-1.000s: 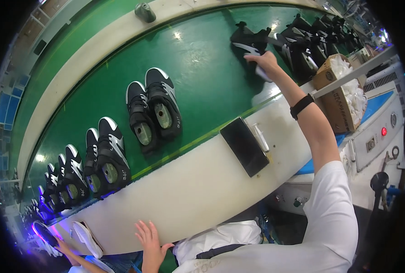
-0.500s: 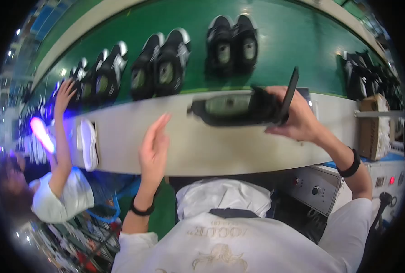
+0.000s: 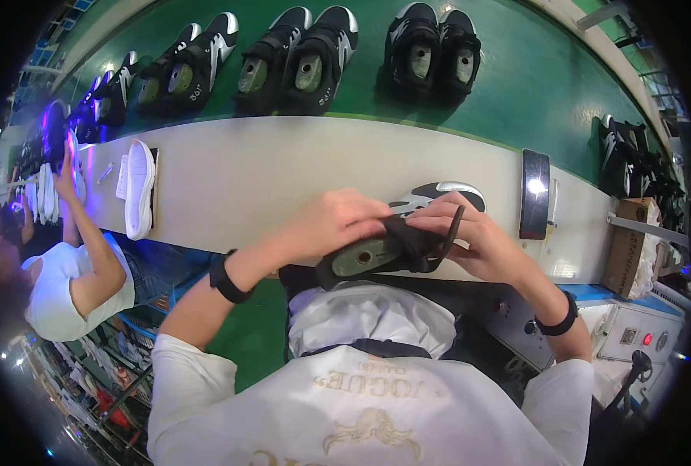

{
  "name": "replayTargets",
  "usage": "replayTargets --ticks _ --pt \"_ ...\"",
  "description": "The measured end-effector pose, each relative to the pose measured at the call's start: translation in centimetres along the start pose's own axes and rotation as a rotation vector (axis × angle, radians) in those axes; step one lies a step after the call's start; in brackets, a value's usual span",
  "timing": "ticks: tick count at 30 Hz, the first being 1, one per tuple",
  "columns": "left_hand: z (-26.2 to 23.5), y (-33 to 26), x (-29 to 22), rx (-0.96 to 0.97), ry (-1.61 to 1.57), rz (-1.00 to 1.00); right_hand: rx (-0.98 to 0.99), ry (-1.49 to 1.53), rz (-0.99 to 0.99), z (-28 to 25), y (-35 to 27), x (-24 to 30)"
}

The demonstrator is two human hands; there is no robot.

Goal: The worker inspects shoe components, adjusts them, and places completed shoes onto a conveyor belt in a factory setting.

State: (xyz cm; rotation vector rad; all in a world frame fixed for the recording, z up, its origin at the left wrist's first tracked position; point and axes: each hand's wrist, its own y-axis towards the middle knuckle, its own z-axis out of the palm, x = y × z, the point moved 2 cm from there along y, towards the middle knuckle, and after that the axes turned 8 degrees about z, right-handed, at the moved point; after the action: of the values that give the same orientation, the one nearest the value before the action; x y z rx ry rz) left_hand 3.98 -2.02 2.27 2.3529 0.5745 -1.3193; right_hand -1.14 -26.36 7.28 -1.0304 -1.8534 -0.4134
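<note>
A black shoe (image 3: 409,242) with silver trim lies tilted at the near edge of the worktable, its silver toe pointing away to the right. Inside its opening sits a greenish shoe last (image 3: 361,259) with a round hole in it. My left hand (image 3: 331,221) reaches across from the left, fingers closed on the upper by the opening. On the other side my right hand (image 3: 476,233) grips the upper near the loose black strap (image 3: 453,231), which stands up beside the fingers. Both hands hide part of the shoe, and some fingertips cannot be seen.
Pairs of similar shoes (image 3: 307,66) stand on a green conveyor (image 3: 516,101) beyond the white table (image 3: 229,179). White soles (image 3: 139,190) lie left, near a co-worker (image 3: 81,272). A black curved-top block (image 3: 535,194), a cardboard box (image 3: 629,248) and a control panel (image 3: 633,334) are right.
The shoe has come nearer to me and turned, so its toe points away. My left hand, empty before, has closed on it beside my right. The co-worker's arm has moved.
</note>
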Motion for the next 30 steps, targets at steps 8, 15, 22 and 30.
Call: replayTargets --ticks 8,15,22,30 --pt "-2.3 2.0 -2.7 -0.033 0.247 -0.039 -0.052 -0.087 0.057 0.3 0.6 1.0" --pt "0.2 0.6 -5.5 -0.042 0.235 0.135 -0.068 -0.121 0.103 0.6 1.3 1.6" --pt "0.2 0.1 -4.6 -0.062 0.172 0.174 -0.123 -0.089 0.113 0.9 1.2 1.0" --pt "1.7 0.4 -4.5 -0.344 0.349 0.203 0.031 0.054 0.141 -1.0 -0.2 1.5"
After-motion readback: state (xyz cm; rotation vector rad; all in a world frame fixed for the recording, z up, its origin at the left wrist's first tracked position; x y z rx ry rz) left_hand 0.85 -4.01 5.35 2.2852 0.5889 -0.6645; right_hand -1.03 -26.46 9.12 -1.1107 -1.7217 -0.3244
